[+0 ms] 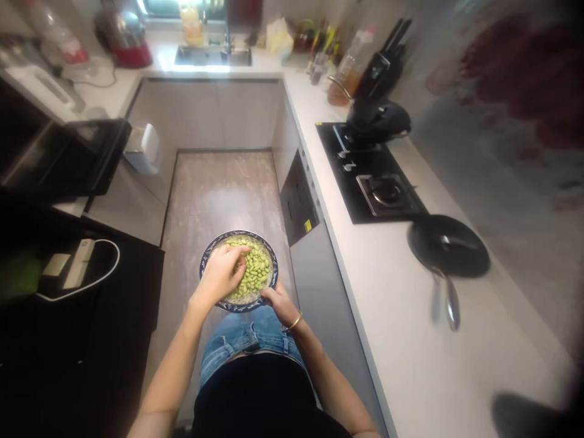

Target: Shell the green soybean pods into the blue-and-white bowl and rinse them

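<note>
A round plate with a dark blue patterned rim is held up in front of my waist. Light green shelled beans, which look like edamame or broad beans, cover its middle. My right hand grips the near right rim, thumb on top and fingers mostly hidden below. Over the left part of the plate, my left hand reaches in among the beans. Its fingers are bent, with a gap between thumb and forefinger, and I see nothing held there. The fingertips partly hide the beans under them.
Along the right counter are a frying pan, a gas hob and a black pot. At the back is a sink. On the left, a black surface holds a power strip with a white cable.
</note>
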`<action>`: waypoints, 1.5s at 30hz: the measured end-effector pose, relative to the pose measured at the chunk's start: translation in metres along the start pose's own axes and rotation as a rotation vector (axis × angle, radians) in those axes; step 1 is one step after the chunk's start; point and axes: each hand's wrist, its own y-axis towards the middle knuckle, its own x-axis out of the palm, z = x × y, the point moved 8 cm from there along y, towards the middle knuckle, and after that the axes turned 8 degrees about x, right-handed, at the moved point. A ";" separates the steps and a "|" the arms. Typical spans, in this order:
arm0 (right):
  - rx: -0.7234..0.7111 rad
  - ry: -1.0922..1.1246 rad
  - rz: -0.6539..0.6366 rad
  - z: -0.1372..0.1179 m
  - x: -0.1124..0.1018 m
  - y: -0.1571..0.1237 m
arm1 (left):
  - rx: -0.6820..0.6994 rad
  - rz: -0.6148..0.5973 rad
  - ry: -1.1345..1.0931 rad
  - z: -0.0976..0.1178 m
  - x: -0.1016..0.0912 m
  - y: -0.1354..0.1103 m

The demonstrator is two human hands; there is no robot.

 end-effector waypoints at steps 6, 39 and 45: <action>0.191 0.073 -0.146 -0.099 -0.004 0.158 | -0.087 0.204 -0.007 -0.085 -0.042 0.132; 0.252 0.189 -0.073 -0.596 -0.060 1.097 | -0.300 0.546 -0.376 -0.699 -0.181 0.944; 0.277 0.258 -0.042 -0.649 -0.033 1.275 | -0.349 0.714 -0.339 -0.857 -0.248 1.066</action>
